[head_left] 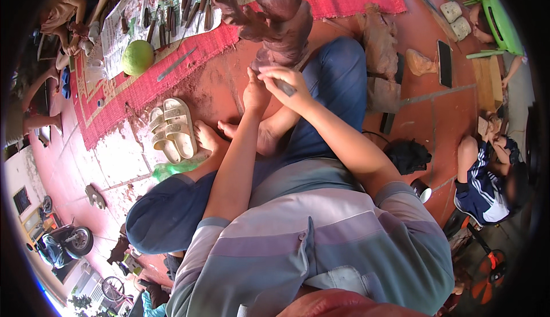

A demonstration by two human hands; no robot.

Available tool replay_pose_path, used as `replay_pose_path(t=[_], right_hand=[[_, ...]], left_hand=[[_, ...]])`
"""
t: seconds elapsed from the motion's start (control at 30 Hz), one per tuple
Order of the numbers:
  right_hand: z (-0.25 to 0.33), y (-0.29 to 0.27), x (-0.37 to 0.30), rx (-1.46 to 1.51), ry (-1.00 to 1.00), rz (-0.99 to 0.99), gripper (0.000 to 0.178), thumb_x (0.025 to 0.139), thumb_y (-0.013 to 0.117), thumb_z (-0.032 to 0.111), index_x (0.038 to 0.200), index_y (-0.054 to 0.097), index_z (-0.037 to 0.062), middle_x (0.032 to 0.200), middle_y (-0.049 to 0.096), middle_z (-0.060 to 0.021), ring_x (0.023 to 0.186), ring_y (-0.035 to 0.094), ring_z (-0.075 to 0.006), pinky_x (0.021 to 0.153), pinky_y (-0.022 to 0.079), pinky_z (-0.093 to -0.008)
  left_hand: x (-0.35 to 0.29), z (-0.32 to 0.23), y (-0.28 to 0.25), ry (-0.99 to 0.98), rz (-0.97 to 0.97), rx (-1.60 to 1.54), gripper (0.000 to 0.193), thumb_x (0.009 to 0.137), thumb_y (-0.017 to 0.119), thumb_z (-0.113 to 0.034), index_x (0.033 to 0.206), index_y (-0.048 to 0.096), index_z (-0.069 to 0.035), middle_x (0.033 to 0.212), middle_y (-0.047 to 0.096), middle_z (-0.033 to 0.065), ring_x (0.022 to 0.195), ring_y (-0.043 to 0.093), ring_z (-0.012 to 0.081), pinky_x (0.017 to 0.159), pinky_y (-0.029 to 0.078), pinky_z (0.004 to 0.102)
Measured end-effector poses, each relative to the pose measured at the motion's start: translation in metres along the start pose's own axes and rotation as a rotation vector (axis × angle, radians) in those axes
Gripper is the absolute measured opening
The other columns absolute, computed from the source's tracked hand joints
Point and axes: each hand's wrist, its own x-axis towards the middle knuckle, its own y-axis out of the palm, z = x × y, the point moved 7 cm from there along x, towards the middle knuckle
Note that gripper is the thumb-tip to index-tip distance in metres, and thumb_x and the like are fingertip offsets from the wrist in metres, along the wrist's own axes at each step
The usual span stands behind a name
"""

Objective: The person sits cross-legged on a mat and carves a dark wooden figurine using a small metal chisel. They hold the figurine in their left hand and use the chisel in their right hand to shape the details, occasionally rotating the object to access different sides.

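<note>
A reddish-brown carved figure [283, 24] with a rounded, smooth top stands between my knees, its lower end close to my hands. My right hand [286, 85] is closed around a carving tool [285, 87], whose dark grey handle end sticks out toward me. The tool's working end is hidden by my fingers and the figure. Beside it, my left hand [256, 94] has its fingers curled against the figure's base, touching or nearly touching my right fingertips. Whatever lies inside the left fingers is hidden.
Several dark-handled carving tools [186, 4] lie on a sheet over the red mat [132, 108], near a green round fruit [137, 57] and a long blade [176, 63]. Sandals [173, 130] sit left; a rough wood piece [379, 42], phone [444, 63] and green chair [497, 24] are right. Other people sit nearby.
</note>
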Motion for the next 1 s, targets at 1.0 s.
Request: replay_pose_path(t=[1.0], right_hand=[[-0.015, -0.104, -0.039, 0.311, 0.448, -0.083, 0.014, 0.084, 0.061, 0.005, 0.090, 0.070, -0.0038, 0.098, 0.070, -0.0112, 0.094, 0.064, -0.0160, 0.085, 0.049, -0.0260]], left_hand=[[-0.009, -0.011, -0.007, 0.181, -0.208, -0.249, 0.106, 0.074, 0.071, -0.048, 0.148, 0.011, -0.002, 0.138, 0.035, 0.0353, 0.126, 0.044, 0.0409, 0.098, 0.043, 0.0444]])
